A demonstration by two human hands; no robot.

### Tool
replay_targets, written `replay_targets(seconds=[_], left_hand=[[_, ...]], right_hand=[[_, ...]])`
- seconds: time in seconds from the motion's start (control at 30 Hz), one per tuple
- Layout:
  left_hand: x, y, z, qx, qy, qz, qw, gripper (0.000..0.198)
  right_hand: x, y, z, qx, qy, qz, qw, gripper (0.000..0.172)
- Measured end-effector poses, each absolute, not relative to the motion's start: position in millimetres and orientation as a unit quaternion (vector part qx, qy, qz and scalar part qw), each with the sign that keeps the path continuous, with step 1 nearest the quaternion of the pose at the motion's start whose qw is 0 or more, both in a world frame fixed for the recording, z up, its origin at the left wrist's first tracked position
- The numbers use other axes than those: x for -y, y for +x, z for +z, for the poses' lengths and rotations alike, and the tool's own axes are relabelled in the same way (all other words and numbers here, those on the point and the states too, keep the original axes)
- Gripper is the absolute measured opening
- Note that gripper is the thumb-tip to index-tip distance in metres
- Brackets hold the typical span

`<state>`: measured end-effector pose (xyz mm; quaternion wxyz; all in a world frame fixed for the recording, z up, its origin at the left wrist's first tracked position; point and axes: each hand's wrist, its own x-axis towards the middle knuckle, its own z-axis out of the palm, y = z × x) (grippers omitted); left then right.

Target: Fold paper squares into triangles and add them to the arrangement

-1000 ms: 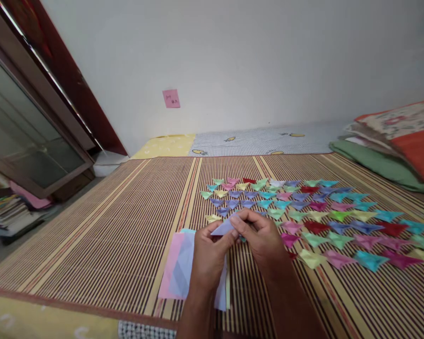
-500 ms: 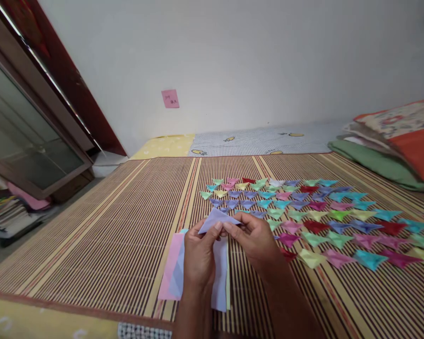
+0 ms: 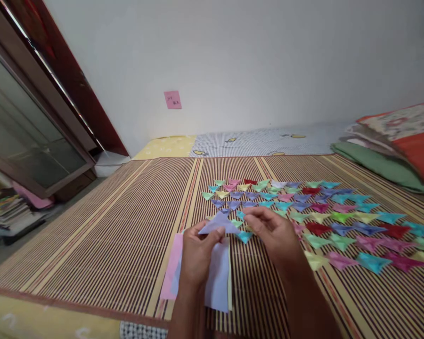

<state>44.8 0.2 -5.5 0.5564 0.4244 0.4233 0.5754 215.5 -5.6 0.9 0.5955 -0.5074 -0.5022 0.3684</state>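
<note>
My left hand (image 3: 197,256) pinches a folded lavender paper triangle (image 3: 219,223) between thumb and fingers, its peak pointing up and away from me. My right hand (image 3: 273,233) is just to the right of it, fingers bent and slightly apart, with nothing visible in them. Under my left wrist lies a stack of paper sheets, with a lavender sheet (image 3: 217,282) on top and a pink sheet (image 3: 170,273) showing at the left. Several rows of small folded paper pieces spread out beyond and to the right, among them a cyan piece (image 3: 374,262) and a dark red piece (image 3: 318,229).
A striped mat (image 3: 127,226) covers the surface beneath everything. Folded bedding (image 3: 385,165) is piled at the right. A pink note (image 3: 173,100) is stuck on the white wall (image 3: 250,61). Stacked books (image 3: 12,212) and a glass-fronted cabinet (image 3: 31,127) stand at the left.
My right hand has let go of the lavender paper and moved right. The left hand keeps hold of it, and its outline now shows a raised middle peak with wider sides.
</note>
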Motion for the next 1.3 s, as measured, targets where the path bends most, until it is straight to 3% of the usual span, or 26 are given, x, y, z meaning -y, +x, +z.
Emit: replay_targets(seconds=[0.2,0.57,0.83,1.3], left_hand=[[5.4,52.7,-0.8,-0.401,0.521,0.482,0.579,0.03],[2.4,47.4,-3.4,-0.4,0.491,0.599,0.49,0.039],[2.2,45.5,-3.9,-0.326,0.485,0.523,0.621,0.024],[4.4,57.3,-11.0,-0.306,0.461,0.574,0.604,0.024]], right_hand=[[5.6,191.9,1.2,0.54,-0.46,0.391,0.586,0.02],[2.5,200.2,-5.2,0.502,-0.447,0.464,0.577,0.031],[1.2,192.8,-4.4,0.367,-0.399,0.562,0.625,0.042],[-2.8,177.3,-12.5,0.326,-0.346,0.584,0.658,0.038]])
